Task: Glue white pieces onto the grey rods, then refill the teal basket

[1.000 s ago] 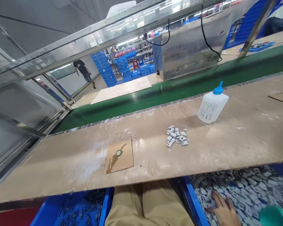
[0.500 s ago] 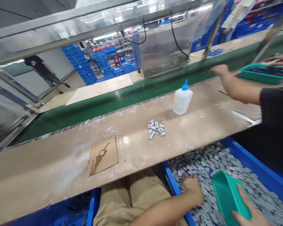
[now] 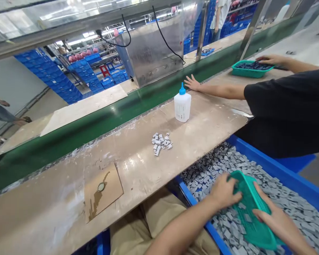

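My right hand (image 3: 279, 216) grips a teal plastic basket (image 3: 257, 232) by its side, tilted over a blue bin (image 3: 279, 175). My left hand (image 3: 224, 191) is at the basket's mouth, fingers apart and slightly curled. A few small grey pieces show inside the basket, just below that hand. Many more flat grey plastic pieces (image 3: 204, 173) fill the bin under both hands. On the bench lies a small pile of similar pieces (image 3: 161, 142).
On the bench (image 3: 138, 177) stand a white bottle with a blue nozzle (image 3: 182, 106) and a cardboard piece (image 3: 110, 198) carrying a bottle cap and brown liquid. A green belt (image 3: 95, 127) runs behind. At right, a co-worker's arm (image 3: 223, 91) reaches across, near another teal basket (image 3: 251, 72).
My left hand has risen from the grey pieces in the bin to the basket's mouth. Grey pieces now show in the basket. The view has turned right; the co-worker's hand has spread on the bench.
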The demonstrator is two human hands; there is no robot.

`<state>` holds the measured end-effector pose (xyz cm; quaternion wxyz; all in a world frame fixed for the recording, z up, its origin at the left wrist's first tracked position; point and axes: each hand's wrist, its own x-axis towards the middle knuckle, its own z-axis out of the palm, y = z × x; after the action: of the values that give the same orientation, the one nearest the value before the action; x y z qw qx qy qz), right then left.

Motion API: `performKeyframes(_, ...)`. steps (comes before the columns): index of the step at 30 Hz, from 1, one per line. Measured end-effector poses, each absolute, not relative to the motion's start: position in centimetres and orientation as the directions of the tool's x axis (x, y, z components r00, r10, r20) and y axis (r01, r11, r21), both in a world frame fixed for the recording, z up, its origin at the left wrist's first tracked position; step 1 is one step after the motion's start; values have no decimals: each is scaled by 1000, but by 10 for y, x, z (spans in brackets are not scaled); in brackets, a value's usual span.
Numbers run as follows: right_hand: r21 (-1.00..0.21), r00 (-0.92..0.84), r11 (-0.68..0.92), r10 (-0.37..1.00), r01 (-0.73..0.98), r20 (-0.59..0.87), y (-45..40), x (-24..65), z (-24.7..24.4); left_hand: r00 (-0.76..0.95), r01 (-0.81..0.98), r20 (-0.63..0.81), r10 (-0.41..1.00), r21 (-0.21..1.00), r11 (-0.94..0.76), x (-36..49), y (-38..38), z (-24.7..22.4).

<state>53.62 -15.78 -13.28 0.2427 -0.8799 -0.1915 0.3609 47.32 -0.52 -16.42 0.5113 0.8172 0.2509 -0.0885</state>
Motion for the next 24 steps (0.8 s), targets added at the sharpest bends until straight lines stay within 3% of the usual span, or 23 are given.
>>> performKeyframes(2,-562,600,-826,470,42,-648,-151,532,-128,762,635,-423,490,636,-439,466,32,-163)
performKeyframes(4,-538,589,-843,449,29,-672,-145,529,-125,658,749,-435,615,464,-473,464,59,-164)
performKeyframes(8,-519,640,-854,412,23,-649,-137,530,-121,611,789,-411,677,253,-560,470,71,-170)
performKeyframes(13,-451,725,-867,449,212,-522,-118,533,-114,646,735,-407,646,102,-670,471,50,-166)
performKeyframes(18,-395,752,-826,544,401,-373,-105,526,-114,697,622,-496,518,60,-780,456,32,-160)
performKeyframes(24,-473,749,-824,519,312,-411,-105,530,-119,624,699,-473,622,-17,-715,455,8,-164)
